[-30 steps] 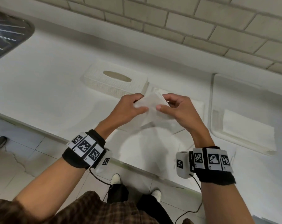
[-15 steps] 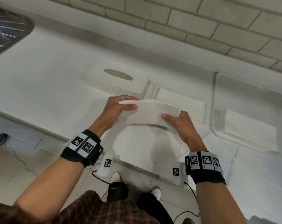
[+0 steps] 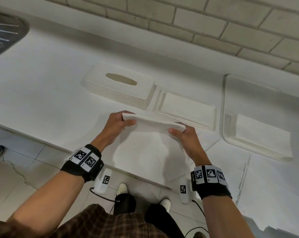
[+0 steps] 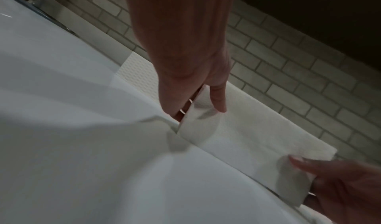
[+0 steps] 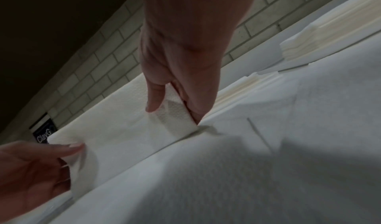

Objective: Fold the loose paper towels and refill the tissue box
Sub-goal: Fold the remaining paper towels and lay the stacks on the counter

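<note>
One folded paper towel [image 3: 154, 123] held above the white counter [image 3: 42, 86]: left hand [image 3: 118, 125] pinches one end, right hand [image 3: 184, 136] the other. One woven tissue box [image 3: 119, 86] behind; two towel stacks [image 3: 186, 110] [image 3: 260, 136] beside it. Brick-tile wall [image 3: 214, 26].

the head view looks steeply down from above onto the counter [image 3: 42, 83] and both forearms, facing the tiled wall [image 3: 214, 23]. each wrist view sits low and very close behind its own hand, looking along the fingers toward that wall. all three share the folded paper towel [image 3: 154, 123] held between the hands.
</note>
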The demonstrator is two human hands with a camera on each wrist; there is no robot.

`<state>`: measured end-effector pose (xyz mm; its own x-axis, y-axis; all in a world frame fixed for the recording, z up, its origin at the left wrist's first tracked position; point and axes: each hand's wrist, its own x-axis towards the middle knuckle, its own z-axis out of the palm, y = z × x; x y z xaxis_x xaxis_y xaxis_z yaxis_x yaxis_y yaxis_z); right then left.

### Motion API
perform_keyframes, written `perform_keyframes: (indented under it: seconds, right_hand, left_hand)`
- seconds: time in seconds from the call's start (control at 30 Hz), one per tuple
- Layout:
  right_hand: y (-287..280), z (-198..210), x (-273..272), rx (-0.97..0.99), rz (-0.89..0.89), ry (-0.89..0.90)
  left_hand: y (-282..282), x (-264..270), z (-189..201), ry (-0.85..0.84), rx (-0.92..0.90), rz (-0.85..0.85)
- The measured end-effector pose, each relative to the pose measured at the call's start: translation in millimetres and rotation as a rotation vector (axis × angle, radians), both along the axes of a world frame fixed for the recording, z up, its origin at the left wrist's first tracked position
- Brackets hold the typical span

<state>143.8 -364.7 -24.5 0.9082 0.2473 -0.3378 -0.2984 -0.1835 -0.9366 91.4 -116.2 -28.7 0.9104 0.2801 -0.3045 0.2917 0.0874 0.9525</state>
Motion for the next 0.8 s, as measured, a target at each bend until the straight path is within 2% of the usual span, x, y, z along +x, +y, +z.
perform_keyframes:
  seconds: [0.17,0.3,0.43,0.63,0.8]
  right_hand:
    - [0.8,4.3,-0.1,0.026,-0.007,-0.040]
    - [2.3,-4.4,-1.4,-0.009,-0.001,-0.007]
    - [1.0,-3.9,-0.7,0.011,0.002,-0.041]
    - [-3.4,-9.4,-3.0,-0.015,0.009,-0.045]
    - [-13.3,-1.8,9.7,-0.038,-0.120,-0.092]
  left_hand:
    - [-1.6,-0.4,3.2,-0.088,-0.035,0.015]
    - [-3.4,0.0,-3.0,-0.036,-0.009,-0.001]
    - [-2.8,-0.8,-4.9,-0.075,-0.003,-0.003]
    - [-2.1,-2.2,-10.9,-0.036,-0.003,0.027]
    - [-19.6,12.8,12.7,-0.124,0.038,0.077]
